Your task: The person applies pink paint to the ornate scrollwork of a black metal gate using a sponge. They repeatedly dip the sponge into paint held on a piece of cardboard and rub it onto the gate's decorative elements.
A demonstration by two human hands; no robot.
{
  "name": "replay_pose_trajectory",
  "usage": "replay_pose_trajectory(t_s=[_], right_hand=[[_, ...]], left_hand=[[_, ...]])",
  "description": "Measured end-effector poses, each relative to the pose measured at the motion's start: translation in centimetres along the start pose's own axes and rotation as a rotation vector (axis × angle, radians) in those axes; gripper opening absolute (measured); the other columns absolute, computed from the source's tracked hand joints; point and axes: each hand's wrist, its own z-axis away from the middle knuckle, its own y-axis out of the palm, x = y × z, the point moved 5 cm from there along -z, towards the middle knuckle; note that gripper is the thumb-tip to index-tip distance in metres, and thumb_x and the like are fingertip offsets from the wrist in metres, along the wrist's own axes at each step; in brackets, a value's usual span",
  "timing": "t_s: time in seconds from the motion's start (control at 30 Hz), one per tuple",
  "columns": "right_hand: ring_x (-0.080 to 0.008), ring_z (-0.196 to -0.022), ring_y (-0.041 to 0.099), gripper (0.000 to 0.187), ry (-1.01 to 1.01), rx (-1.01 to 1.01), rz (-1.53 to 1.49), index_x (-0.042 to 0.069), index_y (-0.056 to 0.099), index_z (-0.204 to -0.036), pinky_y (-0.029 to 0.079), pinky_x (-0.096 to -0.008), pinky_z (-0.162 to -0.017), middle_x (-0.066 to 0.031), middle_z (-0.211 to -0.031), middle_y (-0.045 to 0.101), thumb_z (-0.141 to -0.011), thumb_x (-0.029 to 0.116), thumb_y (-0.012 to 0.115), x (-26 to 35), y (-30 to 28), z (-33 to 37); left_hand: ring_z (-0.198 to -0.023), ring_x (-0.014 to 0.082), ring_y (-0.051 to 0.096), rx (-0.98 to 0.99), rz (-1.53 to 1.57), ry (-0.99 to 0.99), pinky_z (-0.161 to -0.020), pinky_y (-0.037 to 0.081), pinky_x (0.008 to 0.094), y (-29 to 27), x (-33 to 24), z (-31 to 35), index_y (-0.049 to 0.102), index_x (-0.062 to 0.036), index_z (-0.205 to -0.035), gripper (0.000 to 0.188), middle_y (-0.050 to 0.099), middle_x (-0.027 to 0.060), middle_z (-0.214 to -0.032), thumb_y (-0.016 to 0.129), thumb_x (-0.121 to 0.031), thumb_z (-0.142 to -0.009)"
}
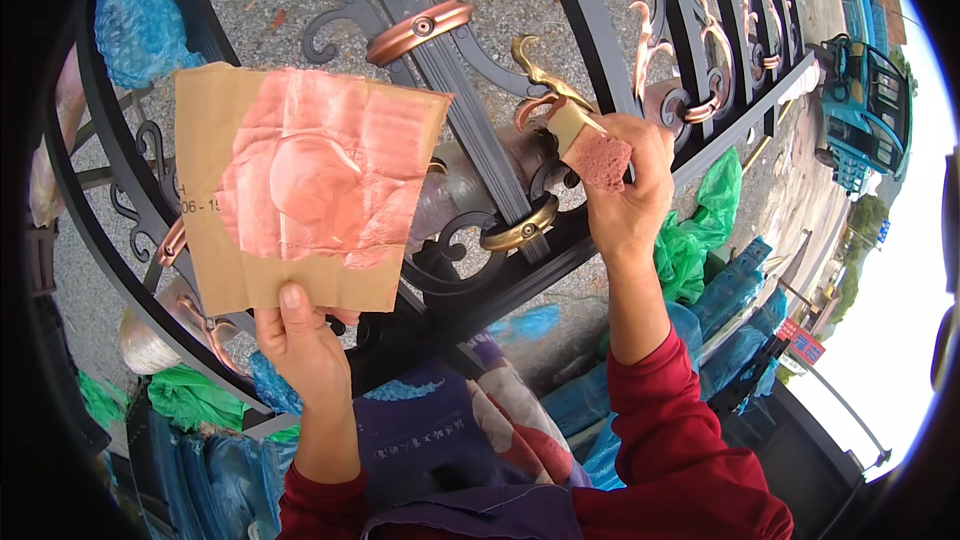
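Note:
My left hand (305, 340) grips the lower edge of a square piece of brown cardboard (225, 275), thumb on its face. Wet-looking pink-copper paint (320, 180) is spread over most of that face, thickest in the middle. Pinched in my right hand (640, 180) is a small sponge (600, 158), pale on one part and stained reddish pink on another. The sponge is at a curled leaf ornament (545, 75) on a dark metal gate (470, 130); the ornament is gold above and copper lower down. My fingers partly hide where they meet.
Copper collars (420, 32) and a gold collar (522, 227) ring the gate's bars. Plastic-wrapped supports lie beneath the gate. Green plastic (700, 230) and blue wrapping (735, 290) are at the right, more blue plastic (145, 25) at upper left. A teal truck (868, 115) stands farther off.

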Motion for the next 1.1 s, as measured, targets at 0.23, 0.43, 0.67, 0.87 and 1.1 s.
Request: replay_pose_trajectory(t_s=[0.23, 0.43, 0.67, 0.87, 1.1], right_hand=[[-0.0258, -0.091, 0.058, 0.034, -0.082, -0.011, 0.008, 0.007, 0.067, -0.098, 0.044, -0.0346, -0.085, -0.0069, -0.096, 0.066, -0.067, -0.002, 0.076, 0.2, 0.9, -0.4], [-0.0262, -0.087, 0.056, 0.037, 0.068, -0.037, 0.008, 0.011, 0.068, -0.096, 0.040, -0.0343, -0.082, -0.0027, -0.095, 0.067, -0.061, 0.001, 0.076, -0.4, -0.3, 0.0], [-0.0255, -0.080, 0.054, 0.033, 0.016, 0.005, 0.051, 0.009, 0.067, -0.095, 0.040, -0.0350, -0.080, -0.0049, -0.089, 0.065, -0.064, 0.006, 0.078, 0.3, 0.4, -0.9], [-0.0206, -0.078, 0.056, 0.031, 0.282, -0.074, -0.137, 0.005, 0.066, -0.096, 0.045, -0.0321, -0.076, -0.0051, -0.083, 0.061, -0.068, 0.009, 0.080, -1.8, -1.5, 0.7], [-0.0237, -0.078, 0.056, 0.029, 0.154, -0.033, -0.114, 0.005, 0.066, -0.095, 0.044, -0.0333, -0.077, -0.0066, -0.083, 0.062, -0.069, 0.009, 0.080, -0.6, -0.7, -1.2]], left_hand=[[-0.060, 0.0177, 0.061, 0.008, -0.001, -0.015, -0.051, 0.048, 0.0275, 0.1, 0.2, 0.0, 0.053, 0.0031, -0.114, 0.026, 0.065, 0.0133, -0.086, 0.050, -0.020, -0.102], [-0.060, 0.0175, 0.061, 0.004, -0.002, -0.008, -0.051, 0.048, 0.0271, 0.1, -0.1, -0.2, 0.053, 0.0032, -0.114, 0.026, 0.065, 0.0135, -0.088, 0.050, -0.020, -0.102], [-0.061, 0.0175, 0.061, 0.028, 0.006, -0.008, -0.051, 0.048, 0.0268, 0.3, 0.1, -0.2, 0.053, 0.0030, -0.115, 0.026, 0.065, 0.0137, -0.090, 0.050, -0.019, -0.102], [-0.060, 0.0174, 0.061, 0.005, -0.003, -0.005, -0.050, 0.048, 0.0271, -0.5, 0.3, -0.2, 0.053, 0.0025, -0.116, 0.026, 0.065, 0.0133, -0.089, 0.050, -0.019, -0.102], [-0.059, 0.0174, 0.060, 0.033, 0.027, -0.008, -0.050, 0.047, 0.0276, 0.2, 0.1, -0.2, 0.054, 0.0023, -0.114, 0.024, 0.065, 0.0127, -0.087, 0.050, -0.019, -0.102]])
